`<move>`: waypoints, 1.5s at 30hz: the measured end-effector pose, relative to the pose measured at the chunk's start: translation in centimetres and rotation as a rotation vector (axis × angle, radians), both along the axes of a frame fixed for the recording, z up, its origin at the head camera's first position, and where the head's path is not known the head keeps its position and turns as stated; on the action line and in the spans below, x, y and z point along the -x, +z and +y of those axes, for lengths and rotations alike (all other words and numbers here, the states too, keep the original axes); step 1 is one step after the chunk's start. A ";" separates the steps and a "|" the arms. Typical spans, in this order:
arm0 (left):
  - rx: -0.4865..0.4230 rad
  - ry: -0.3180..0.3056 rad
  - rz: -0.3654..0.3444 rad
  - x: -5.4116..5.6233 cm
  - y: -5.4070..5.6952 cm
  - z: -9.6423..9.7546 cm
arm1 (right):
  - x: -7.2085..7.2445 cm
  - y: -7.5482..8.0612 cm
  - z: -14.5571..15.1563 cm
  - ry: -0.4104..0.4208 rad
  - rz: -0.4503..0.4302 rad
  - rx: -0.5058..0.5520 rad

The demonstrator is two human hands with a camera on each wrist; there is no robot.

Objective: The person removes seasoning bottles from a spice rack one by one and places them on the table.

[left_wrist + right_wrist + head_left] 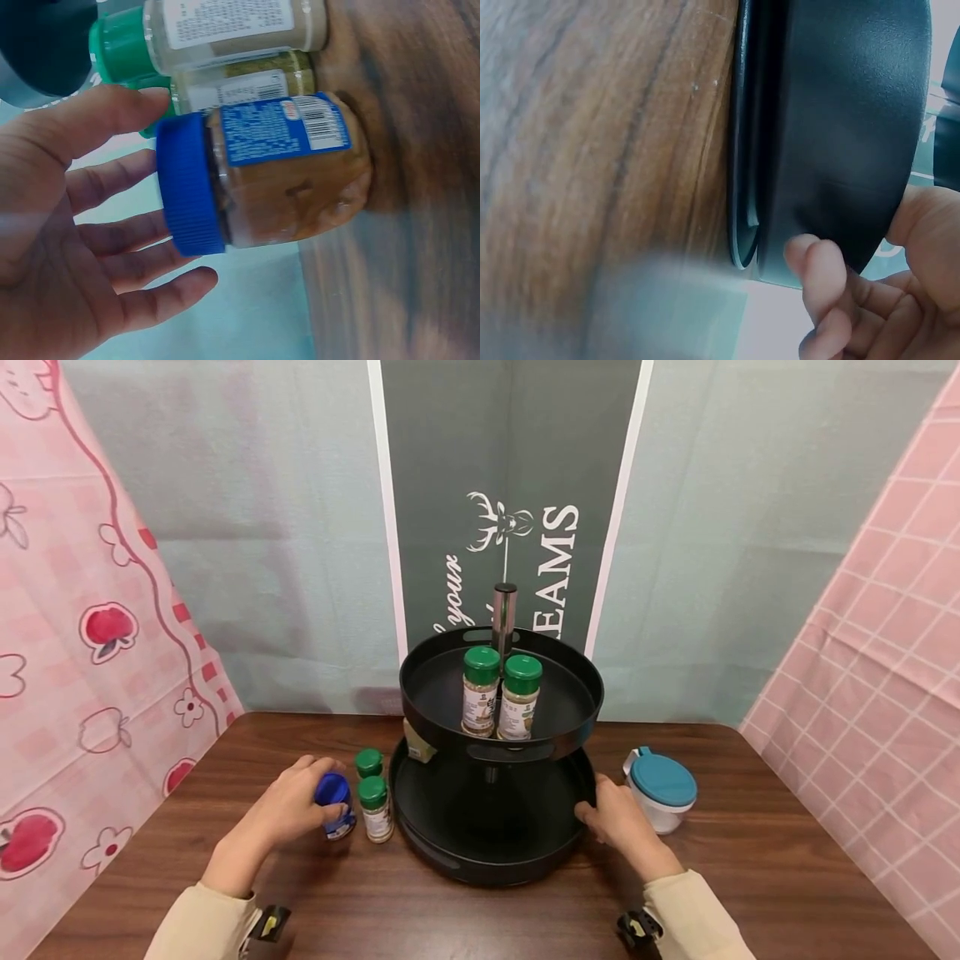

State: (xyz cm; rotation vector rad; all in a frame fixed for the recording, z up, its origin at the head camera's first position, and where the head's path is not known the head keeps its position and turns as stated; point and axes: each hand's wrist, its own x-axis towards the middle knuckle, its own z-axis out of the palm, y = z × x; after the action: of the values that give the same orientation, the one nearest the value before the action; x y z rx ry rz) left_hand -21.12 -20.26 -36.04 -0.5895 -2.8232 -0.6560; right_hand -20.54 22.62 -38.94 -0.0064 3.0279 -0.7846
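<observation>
Left hand (pixel 296 802): hung about the blue lid (pixel 191 184), thumb and fingers spread apart on opposite sides; could not tell about firm contact.
Jar (pixel 340 828): stood upright on the wooden table (pixel 510 914), left of the lower tray (pixel 480 870); showed brown contents and turned a blue label (pixel 266 133) toward the left wrist camera.
Green-capped bottles (pixel 377 820): stood upright as a pair between jar and lower tray, the nearer partly hiding the farther.
Right hand (pixel 622 818): pinched the right wall of the lower tray, thumb over the rim, fingers curled against the outside.
Lower tray: sat round and black on the table, beneath the upper tray (pixel 562 693); held a pale packet (pixel 420 747) at back left.
Upper bottles (pixel 480 703): stood side by side in the upper tray, green caps on, in front of the metal post (pixel 504 610).
Tub (pixel 660 817): stood just right of the right hand, under a teal lid (pixel 663 779).
Backdrop (pixel 510 435): hung behind the table, with white lettering and a deer head on a dark panel.
</observation>
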 end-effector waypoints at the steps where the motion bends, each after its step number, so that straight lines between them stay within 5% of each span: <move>1: 0.001 0.001 0.005 -0.1 0.1 0.0 | 0.0 0.0 0.0 0.000 0.011 -0.017; 10: 0.016 -0.014 0.063 -1.6 1.1 0.6 | -0.6 0.0 -0.3 -0.016 0.251 -0.226; 16: 0.010 -0.061 0.132 -2.7 1.5 1.0 | -1.4 0.1 -0.9 0.031 0.448 -0.269; 26: -0.029 -0.227 0.230 -4.3 1.0 1.5 | -3.2 1.0 -2.9 0.255 0.512 -0.232; 40: 0.005 -0.342 -0.009 -4.6 -1.6 3.0 | -4.3 0.2 -4.4 0.814 0.406 0.026; 45: 0.013 -0.367 -0.051 -4.2 -2.6 3.8 | -4.5 0.0 -5.0 0.867 0.434 0.025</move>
State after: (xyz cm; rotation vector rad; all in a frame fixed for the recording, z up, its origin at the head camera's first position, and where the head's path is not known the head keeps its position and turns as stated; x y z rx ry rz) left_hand -16.91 -16.43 -38.68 -1.1248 -2.7899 -0.7193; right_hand -16.01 17.62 -38.96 -1.5269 2.8512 -0.7688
